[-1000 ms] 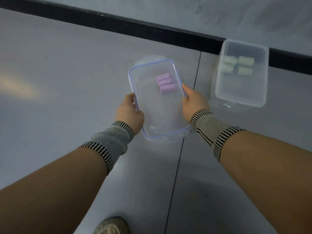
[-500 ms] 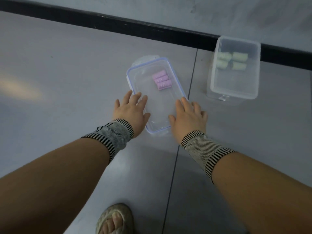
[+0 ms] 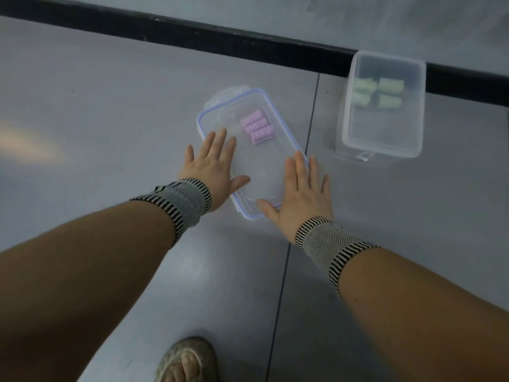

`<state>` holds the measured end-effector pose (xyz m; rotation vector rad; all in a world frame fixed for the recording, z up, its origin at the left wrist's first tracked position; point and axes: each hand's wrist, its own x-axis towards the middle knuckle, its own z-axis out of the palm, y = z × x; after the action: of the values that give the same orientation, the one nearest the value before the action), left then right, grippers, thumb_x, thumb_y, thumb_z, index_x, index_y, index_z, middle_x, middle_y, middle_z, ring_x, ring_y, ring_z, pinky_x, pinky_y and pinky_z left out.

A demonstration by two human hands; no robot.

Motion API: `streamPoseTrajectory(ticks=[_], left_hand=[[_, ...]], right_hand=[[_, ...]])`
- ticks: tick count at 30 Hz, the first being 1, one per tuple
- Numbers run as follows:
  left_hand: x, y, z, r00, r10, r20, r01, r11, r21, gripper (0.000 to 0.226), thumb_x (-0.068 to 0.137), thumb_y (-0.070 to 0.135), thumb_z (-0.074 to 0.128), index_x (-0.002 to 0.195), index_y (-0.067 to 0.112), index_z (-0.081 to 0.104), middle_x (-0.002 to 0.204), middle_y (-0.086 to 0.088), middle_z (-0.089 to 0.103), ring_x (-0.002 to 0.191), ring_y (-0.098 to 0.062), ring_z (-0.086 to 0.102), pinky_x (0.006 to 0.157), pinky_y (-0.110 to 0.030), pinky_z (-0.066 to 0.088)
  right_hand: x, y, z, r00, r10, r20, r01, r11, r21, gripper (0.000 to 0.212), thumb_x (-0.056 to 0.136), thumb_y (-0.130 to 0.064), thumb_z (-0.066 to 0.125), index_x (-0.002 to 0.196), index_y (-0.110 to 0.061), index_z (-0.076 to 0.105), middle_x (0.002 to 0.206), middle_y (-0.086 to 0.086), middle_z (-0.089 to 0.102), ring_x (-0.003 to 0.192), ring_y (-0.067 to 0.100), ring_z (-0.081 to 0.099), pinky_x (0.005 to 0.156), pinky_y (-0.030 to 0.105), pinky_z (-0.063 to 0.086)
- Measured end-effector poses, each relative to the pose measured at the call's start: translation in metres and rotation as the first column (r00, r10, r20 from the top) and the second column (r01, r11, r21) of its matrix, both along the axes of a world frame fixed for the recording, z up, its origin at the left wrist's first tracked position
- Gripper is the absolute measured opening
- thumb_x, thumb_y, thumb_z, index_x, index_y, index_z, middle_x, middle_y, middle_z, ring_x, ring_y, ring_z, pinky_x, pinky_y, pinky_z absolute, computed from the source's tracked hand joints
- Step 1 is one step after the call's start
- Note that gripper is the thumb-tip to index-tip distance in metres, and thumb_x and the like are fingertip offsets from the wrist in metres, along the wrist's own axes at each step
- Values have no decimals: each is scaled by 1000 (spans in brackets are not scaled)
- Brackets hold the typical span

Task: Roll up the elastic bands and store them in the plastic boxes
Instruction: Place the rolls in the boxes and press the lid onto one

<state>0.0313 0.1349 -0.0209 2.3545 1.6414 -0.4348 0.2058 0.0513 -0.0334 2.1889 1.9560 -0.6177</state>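
A clear plastic box with a blue-rimmed lid [image 3: 271, 106] lies on the grey floor, and three rolled pink elastic bands [image 3: 256, 130] show through it at its far end. My left hand [image 3: 213, 164] rests flat, fingers spread, on the lid's left edge. On the lid's near right corner my right hand [image 3: 301, 194] lies flat too. A second, taller clear box [image 3: 382, 144] stands without a lid at the right, with several rolled pale green bands [image 3: 378, 93] inside at its far end.
A black skirting strip [image 3: 192, 34] runs along the wall behind both boxes. A floor seam [image 3: 283, 271] passes under the lidded box's right side. A sandalled foot [image 3: 187, 359] is at the bottom edge.
One second ago both hands gripped the lidded box by its sides; they have since let go and now press flat on the lid with fingers spread.
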Motion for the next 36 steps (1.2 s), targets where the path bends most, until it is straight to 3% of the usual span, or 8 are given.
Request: streamPoseTrajectory(ticks=[7,12,17,23,25,28,31,36], left_hand=[[3,7,3,999,15,-42,-19,993,-115,81,90,66,27,150,23,-7,158,4,-17,145,-17,-13,116,-54,8],[-2,1,12,998,55,-28,-58,992,-114,74,91,64,23,150,27,-2,159,6,-11,146,-18,-5,114,-53,16],[-6,-29,16,994,13,-109,-14,1000,-7,73,90,66,21,150,28,6,158,-4,6,139,-27,17,106,-46,25],[3,-58,24,985,-3,-170,3,1000,0,70,91,63,23,149,26,12,150,-11,21,132,-30,27,102,-45,27],[0,-51,24,995,17,-97,-12,998,54,63,92,58,32,146,27,23,146,-9,29,130,-29,30,100,-44,29],[-14,-27,16,963,245,110,-258,959,115,61,91,44,50,143,17,29,149,-10,27,137,-27,22,105,-43,27],[-24,-13,4,858,465,221,-466,883,-50,76,92,38,53,149,7,13,158,-8,7,145,-23,6,115,-41,18],[-25,-7,-5,734,528,428,-517,842,-152,83,87,26,63,149,4,12,157,-12,11,143,-25,18,114,-30,17]], right_hand=[[0,3,5,1000,-12,11,13,998,-56,98,83,-76,26,150,-17,-13,156,-3,-26,144,26,-21,115,55,-3],[1,-5,15,984,-171,49,173,984,-33,98,79,-79,34,151,-24,-6,157,1,-20,145,30,-13,113,58,0],[22,1,21,959,-268,92,272,961,-38,79,88,-70,32,150,-33,0,159,2,-9,145,31,-6,114,60,6],[21,12,15,937,-348,22,349,934,-81,63,99,-51,23,151,-24,0,160,-6,-3,147,27,-5,114,60,6],[14,13,12,906,-422,-9,420,904,-81,61,100,-48,23,151,-22,3,160,-5,2,147,27,-1,113,58,11],[5,11,9,875,-483,-37,482,876,-34,58,100,-45,27,150,-18,13,158,0,16,144,27,13,110,52,24],[1,11,5,860,-507,-58,508,862,0,55,100,-43,28,148,-18,19,153,3,26,138,27,23,105,49,32],[3,11,1,869,-492,-56,493,870,0,55,100,-44,27,148,-20,18,150,4,28,135,28,27,103,49,35]])
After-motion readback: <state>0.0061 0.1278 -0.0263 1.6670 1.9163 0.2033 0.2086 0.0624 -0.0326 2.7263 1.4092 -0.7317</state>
